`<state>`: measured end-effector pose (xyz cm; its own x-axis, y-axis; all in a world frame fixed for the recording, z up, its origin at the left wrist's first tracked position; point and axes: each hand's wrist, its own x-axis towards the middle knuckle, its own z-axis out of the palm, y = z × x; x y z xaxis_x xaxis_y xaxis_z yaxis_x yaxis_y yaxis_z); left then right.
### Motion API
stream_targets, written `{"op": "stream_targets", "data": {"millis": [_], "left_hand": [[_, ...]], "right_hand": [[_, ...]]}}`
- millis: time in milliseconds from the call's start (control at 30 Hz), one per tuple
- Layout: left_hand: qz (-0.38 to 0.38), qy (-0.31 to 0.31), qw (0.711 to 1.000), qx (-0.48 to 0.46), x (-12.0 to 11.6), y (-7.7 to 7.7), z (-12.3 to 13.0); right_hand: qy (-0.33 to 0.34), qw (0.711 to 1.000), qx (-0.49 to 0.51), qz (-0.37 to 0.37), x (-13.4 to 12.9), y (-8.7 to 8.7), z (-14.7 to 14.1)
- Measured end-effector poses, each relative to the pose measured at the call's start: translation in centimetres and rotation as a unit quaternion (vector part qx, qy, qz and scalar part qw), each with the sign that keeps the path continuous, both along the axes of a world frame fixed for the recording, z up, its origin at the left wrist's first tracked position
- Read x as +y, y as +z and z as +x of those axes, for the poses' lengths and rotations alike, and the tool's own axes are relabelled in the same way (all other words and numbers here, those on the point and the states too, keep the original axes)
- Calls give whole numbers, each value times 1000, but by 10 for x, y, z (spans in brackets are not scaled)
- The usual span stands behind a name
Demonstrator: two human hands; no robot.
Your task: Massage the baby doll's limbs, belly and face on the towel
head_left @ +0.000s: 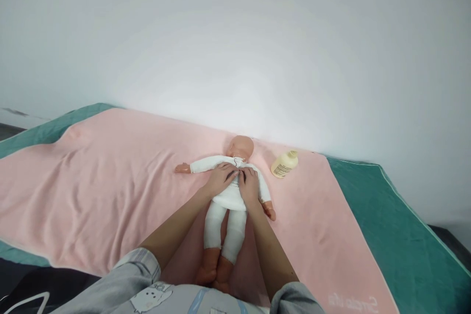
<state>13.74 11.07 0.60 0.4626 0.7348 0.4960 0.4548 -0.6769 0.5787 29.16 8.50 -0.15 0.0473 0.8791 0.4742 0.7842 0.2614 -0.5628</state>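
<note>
A baby doll (230, 201) with a bald head and a white cloth body lies stretched out on a pink blanket (121, 191), its head toward the wall. Its face does not show. My left hand (222, 179) rests on the left side of the doll's upper torso, fingers laid out over the cloth. On the right side of the torso lies my right hand (249, 184), also palm down with its fingers extended. The two thumbs nearly meet at the middle. Neither hand grips anything. The doll's legs extend between my forearms.
A pale yellow bottle (284, 165) with a printed label is on the blanket, right of the doll's head. Green cloth (390, 211) shows beyond the blanket on both sides. A white wall (235, 44) rises right behind the doll's head.
</note>
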Motion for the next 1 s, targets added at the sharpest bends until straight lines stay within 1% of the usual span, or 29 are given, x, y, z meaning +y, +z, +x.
{"op": "stream_targets", "data": {"millis": [133, 300, 500, 700, 867, 1000], "left_hand": [[23, 23, 999, -10, 1, -3, 0], [24, 36, 999, 18, 6, -6, 2], [16, 44, 997, 55, 7, -3, 4], [19, 53, 997, 60, 4, -3, 4], [15, 83, 995, 61, 1, -2, 5], [7, 84, 993, 83, 2, 0, 5]], "right_hand": [[3, 1000, 4, 16, -1, 0, -1], [23, 1000, -2, 16, 1, 0, 1], [28, 999, -16, 1, 5, -1, 1], [31, 999, -19, 1, 5, -2, 1], [31, 999, -29, 6, 4, -3, 2], [27, 998, -49, -10, 4, -4, 2]]}}
